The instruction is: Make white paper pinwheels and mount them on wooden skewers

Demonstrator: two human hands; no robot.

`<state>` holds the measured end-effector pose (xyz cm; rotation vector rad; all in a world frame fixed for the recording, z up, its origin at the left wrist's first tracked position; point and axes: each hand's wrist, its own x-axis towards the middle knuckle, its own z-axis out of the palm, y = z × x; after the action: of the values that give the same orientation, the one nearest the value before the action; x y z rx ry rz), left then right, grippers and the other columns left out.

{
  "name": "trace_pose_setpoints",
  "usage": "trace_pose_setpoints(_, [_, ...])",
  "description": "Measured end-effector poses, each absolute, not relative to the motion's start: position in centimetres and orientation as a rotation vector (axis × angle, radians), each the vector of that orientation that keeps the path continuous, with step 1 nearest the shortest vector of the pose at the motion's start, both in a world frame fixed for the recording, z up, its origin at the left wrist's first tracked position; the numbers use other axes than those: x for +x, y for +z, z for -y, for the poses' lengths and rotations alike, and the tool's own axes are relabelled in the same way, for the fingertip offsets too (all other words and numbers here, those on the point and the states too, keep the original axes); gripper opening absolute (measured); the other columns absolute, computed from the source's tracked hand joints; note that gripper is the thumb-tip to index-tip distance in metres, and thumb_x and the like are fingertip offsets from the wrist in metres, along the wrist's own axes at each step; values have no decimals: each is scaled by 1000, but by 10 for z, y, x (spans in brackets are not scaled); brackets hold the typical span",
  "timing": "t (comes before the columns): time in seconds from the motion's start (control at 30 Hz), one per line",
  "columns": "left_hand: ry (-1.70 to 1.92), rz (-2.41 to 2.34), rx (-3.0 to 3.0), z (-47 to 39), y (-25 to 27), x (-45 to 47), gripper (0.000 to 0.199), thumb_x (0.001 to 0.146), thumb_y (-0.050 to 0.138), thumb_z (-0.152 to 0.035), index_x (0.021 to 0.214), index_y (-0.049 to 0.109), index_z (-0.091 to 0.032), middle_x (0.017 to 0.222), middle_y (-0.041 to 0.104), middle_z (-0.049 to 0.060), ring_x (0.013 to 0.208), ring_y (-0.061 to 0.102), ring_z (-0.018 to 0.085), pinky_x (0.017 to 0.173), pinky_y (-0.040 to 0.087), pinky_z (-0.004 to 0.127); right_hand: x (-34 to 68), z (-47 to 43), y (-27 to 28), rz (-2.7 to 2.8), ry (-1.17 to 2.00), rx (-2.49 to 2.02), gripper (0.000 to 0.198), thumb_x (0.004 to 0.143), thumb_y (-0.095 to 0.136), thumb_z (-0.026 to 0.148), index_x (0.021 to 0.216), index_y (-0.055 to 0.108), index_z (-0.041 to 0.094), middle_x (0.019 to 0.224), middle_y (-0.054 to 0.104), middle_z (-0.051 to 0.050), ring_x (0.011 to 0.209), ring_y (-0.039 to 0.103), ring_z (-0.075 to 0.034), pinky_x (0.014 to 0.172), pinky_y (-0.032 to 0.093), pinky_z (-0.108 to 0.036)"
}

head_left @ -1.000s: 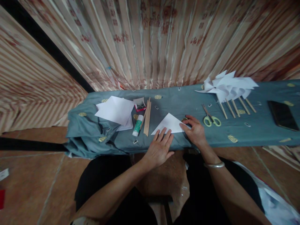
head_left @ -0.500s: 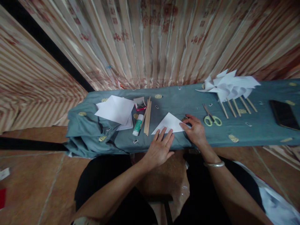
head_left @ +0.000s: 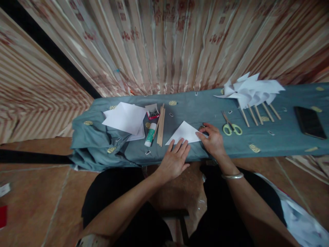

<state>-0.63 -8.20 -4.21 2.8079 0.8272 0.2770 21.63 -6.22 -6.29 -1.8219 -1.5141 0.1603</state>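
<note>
A white sheet of paper [head_left: 183, 131], folded into a triangle, lies on the cloth-covered table in front of me. My left hand [head_left: 174, 158] rests flat along its lower edge, fingers stretched out. At the triangle's right corner, the thumb and fingers of my right hand [head_left: 211, 139] pinch the paper. Just left of the triangle are several wooden sticks [head_left: 161, 127] and a green and white glue stick [head_left: 150, 135]. Yellow-handled scissors [head_left: 231, 128] lie open to the right of my right hand.
A stack of white paper [head_left: 125, 118] lies at the left, beside a small open box [head_left: 152, 111] of dark bits. Several paper pinwheels on sticks [head_left: 253, 91] lie at the back right, near a black phone [head_left: 309, 122]. A pleated curtain [head_left: 169, 51] hangs behind the table [head_left: 200, 103].
The view has shifted slightly, so the table sits a little higher. My left hand has slid slightly along the lower edge; my right hand keeps its pinch on the corner.
</note>
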Motion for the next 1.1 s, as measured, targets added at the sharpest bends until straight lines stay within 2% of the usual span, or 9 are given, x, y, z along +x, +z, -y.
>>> trace_pose_setpoints(0.07, [270,-832,2810,82,-42,-6,66,88,60,-41,142,39,-9,153,39,19,146,27,33,119,17,54,214,64,-61,1526,163,-1807,27,83,59,45,88,69,21,117,67,-14,113,58,-32,102,41,-51])
trace_pose_setpoints(0.13, [265,-835,2816,83,-42,-6,66,88,60,-41,142,38,-10,153,38,18,146,27,33,118,17,55,210,67,-57,1530,139,-1795,39,84,58,49,106,67,18,125,62,-17,120,54,-33,104,39,-52])
trace_pose_setpoints(0.23, [249,-837,2826,83,-42,-5,68,88,60,-41,143,38,-8,154,37,18,146,26,34,118,16,56,199,77,-50,1577,37,-1815,60,84,58,54,129,55,14,141,48,-22,134,41,-36,108,32,-55])
trace_pose_setpoints(0.33, [230,-856,2841,83,-43,-4,72,88,61,-42,144,35,-6,155,36,18,146,25,34,119,16,55,188,88,-48,1700,-48,-1850,65,86,55,53,139,45,15,150,38,-23,142,30,-37,110,26,-57])
trace_pose_setpoints(0.43, [200,-873,2862,83,-42,-3,73,88,60,-43,146,33,-7,155,35,18,147,24,33,119,16,55,185,94,-52,1768,-93,-1888,63,89,50,50,141,41,15,152,35,-23,143,29,-36,110,25,-56])
trace_pose_setpoints(0.67, [169,-876,2908,82,-42,-4,68,89,57,-44,145,37,-9,155,35,17,146,27,32,119,20,54,222,105,-62,1601,-175,-2069,57,90,47,47,137,45,15,147,41,-23,138,36,-35,107,30,-56])
trace_pose_setpoints(0.83, [132,-903,2902,82,-43,-2,67,91,55,-43,146,35,-11,156,34,17,147,25,32,117,18,61,245,111,-62,1506,-192,-2102,51,88,47,38,133,50,15,143,46,-22,134,41,-36,104,34,-58])
trace_pose_setpoints(1.0, [121,-918,2895,84,-44,-2,65,91,54,-41,147,34,-12,156,33,18,147,25,31,117,17,64,237,109,-51,1660,-206,-1898,44,89,41,20,131,54,15,142,50,-18,133,44,-32,106,37,-54])
trace_pose_setpoints(1.1, [122,-905,2900,83,-45,-2,68,91,56,-40,147,32,-11,156,32,19,147,24,32,116,17,64,220,109,-49,1915,-98,-1660,43,92,38,15,129,58,17,128,62,-15,121,55,-27,103,44,-46])
